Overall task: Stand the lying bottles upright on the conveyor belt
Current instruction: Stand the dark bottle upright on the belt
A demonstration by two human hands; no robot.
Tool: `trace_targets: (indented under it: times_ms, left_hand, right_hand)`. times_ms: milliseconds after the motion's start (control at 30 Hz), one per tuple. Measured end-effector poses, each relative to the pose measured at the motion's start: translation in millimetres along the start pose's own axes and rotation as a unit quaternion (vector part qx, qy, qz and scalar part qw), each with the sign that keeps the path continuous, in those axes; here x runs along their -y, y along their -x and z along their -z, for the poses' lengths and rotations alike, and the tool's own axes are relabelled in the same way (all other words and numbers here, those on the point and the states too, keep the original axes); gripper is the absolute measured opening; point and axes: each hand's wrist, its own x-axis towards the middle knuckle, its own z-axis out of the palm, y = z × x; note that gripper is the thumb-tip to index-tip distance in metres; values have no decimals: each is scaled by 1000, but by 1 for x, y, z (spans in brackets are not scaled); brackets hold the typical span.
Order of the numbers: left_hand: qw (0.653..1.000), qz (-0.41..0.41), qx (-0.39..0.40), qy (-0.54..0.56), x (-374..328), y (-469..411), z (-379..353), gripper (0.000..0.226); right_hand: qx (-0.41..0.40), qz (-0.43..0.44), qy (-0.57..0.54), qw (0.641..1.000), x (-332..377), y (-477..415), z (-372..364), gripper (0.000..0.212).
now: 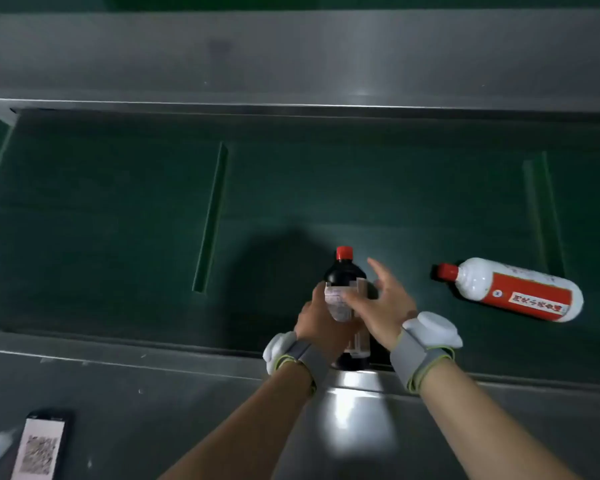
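A dark bottle (346, 271) with a red cap and a pale label stands upright at the near edge of the green conveyor belt (118, 220). My left hand (321, 323) is wrapped around its body from the left. My right hand (381, 299) is just to the right of the bottle, fingers spread, thumb near the label, and holds nothing. A white bottle (513, 292) with a red cap and red label lies on its side on the belt to the right, cap pointing left. Both wrists wear grey straps with white devices.
A steel rail (291, 64) runs along the far side of the belt and a steel ledge (153, 410) along the near side. Raised green cleats (210, 216) cross the belt. A phone showing a QR code (40, 448) lies on the ledge at the lower left.
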Motion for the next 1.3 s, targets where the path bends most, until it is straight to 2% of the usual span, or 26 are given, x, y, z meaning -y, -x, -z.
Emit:
trace_targets:
  times_ms: [100, 233, 333, 433, 600, 667, 767, 867, 933, 1033, 1133, 1200, 1267, 1300]
  left_hand:
    - [999, 17, 24, -24, 4, -9, -3, 85]
    - [999, 28, 25, -29, 12, -19, -7, 68]
    - [998, 26, 24, -53, 18, -26, -12, 82]
    - [996, 31, 29, -84, 22, -28, -16, 103]
    - [997, 13, 19, -77, 24, -26, -14, 110]
    - [998, 1, 21, -54, 26, -27, -9, 113]
    - [999, -5, 15, -33, 29, -27, -2, 119]
    - [999, 36, -16, 7, 30, -32, 8, 122]
    - [996, 56, -34, 58, 31, -37, 21, 117]
    - [984, 25, -12, 173, 34, -40, 40, 100]
    - [968, -28, 23, 247, 32, -40, 50, 72]
    - [961, -48, 17, 272, 27, -41, 55, 60]
    - [958, -55, 12, 281, 23, -42, 60, 61]
    - [957, -53, 12, 284, 21, -43, 63, 64]
  right_hand:
    - [-3, -28, 6, 1000, -8, -8, -14, 79]
    - [28, -58, -17, 998, -16, -15, -28, 84]
    - [42, -66, -24, 997, -14, -17, -32, 91]
    - [25, -70, -9, 997, -5, -21, -35, 84]
    - [23, -108, 13, 994, 3, -26, -41, 78]
    - [46, -136, 11, 990, 1, -29, -42, 66]
    - [61, -157, -22, 986, -1, -31, -45, 35]
    - [50, -193, -152, 968, 1, -26, -45, 25]
    - [96, -199, -227, 948, 1, -21, -44, 19]
    - [137, -157, -296, 932, 6, -17, -43, 8]
    - [171, -109, -353, 913, 16, -13, -46, 21]
    - [181, -129, -355, 908, 24, -9, -46, 42]
    - [196, -146, -340, 908, 31, -7, -44, 62]
    - [203, -134, -335, 911, 34, -7, -42, 64]
